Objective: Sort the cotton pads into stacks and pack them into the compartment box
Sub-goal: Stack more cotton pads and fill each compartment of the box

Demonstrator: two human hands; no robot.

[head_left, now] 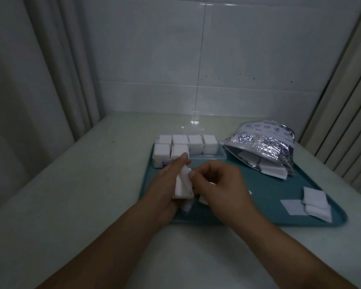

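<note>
Item 1, near edge of tray: left hand clasped on a stack of cotton pads, stack held on edge, long axis running near-to-far, top end pointed at the box. Right hand just beside it on the right, thumb tip touching the stack's upper right edge; its fingers are curled, and whether a further pad is pinched in them can't be told. A few loose pads seen under the hands. Item 2, near right corner of tray: small heap of pads, lying flat, well apart from both hands. Item 3, far right: foil bag, mouth facing the near side, pads spilling out. Item 4, far left corner: compartment box, six cells filled; front-right part looks empty. Judged: box lies straight beyond the held stack, open cells slightly to the right; left hand nearer, approx. in line.
</note>
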